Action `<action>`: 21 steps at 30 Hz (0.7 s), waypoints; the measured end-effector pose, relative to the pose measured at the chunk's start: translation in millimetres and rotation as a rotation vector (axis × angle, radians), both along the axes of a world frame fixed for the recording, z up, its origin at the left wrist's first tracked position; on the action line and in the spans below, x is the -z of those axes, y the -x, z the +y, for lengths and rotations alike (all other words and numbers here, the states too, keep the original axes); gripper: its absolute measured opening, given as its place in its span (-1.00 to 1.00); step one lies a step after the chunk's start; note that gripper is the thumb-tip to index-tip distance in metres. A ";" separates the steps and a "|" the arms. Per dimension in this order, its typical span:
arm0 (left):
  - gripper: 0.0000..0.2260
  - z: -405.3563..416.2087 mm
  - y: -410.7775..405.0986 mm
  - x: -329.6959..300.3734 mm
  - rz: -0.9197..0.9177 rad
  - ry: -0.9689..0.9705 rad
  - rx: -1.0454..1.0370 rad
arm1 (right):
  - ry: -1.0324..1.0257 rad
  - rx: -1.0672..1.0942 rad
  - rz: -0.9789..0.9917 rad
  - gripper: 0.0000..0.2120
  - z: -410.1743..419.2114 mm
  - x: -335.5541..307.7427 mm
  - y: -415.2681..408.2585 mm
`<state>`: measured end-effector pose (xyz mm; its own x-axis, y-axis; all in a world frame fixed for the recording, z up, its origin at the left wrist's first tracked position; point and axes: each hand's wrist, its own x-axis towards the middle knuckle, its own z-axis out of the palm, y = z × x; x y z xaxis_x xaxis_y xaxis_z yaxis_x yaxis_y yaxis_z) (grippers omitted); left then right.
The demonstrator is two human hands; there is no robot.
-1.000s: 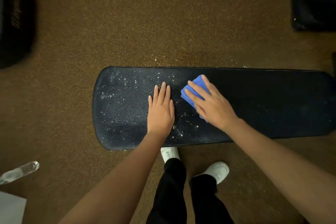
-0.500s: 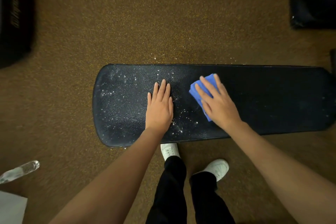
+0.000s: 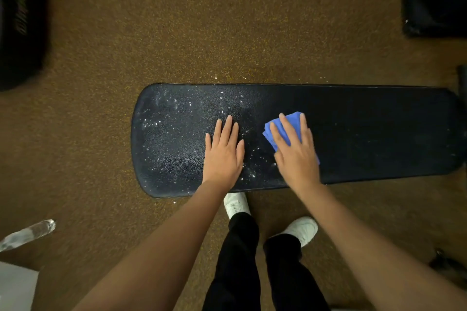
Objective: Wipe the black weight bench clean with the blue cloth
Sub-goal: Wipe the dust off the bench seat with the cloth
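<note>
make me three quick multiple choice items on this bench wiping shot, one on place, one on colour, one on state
1. Where is the cloth?
A. on the floor
B. under the right hand on the bench
C. under the left hand

2. What colour are the shoes?
A. white
B. red
C. black

3. Which part of the bench carries most white specks?
A. the right end
B. none
C. the left end

Answers: B, blue folds show beneath the right fingers; A, both toes look white; C, specks cluster left of the cloth.
</note>
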<state>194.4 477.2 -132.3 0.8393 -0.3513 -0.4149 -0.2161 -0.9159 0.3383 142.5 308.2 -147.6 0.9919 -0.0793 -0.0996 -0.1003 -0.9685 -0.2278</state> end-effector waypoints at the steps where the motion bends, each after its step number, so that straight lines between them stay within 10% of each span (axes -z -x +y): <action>1: -0.56 -0.9 0.4 -0.2 0.000 -0.003 -0.004 | 0.004 0.007 0.005 -0.34 10.6 0.2 4.9; 6: -0.57 -0.5 -0.3 -0.6 -0.004 0.002 -0.001 | 0.081 -0.437 0.018 -0.27 -9.7 1.5 33.8; 12: -0.56 1.9 1.0 1.1 -0.005 0.018 0.012 | 0.069 0.019 0.060 -0.27 -9.7 -5.4 33.6; 21: -0.56 0.1 3.2 3.9 -0.012 0.021 0.001 | 0.127 -0.274 0.047 -0.25 -18.4 0.3 55.9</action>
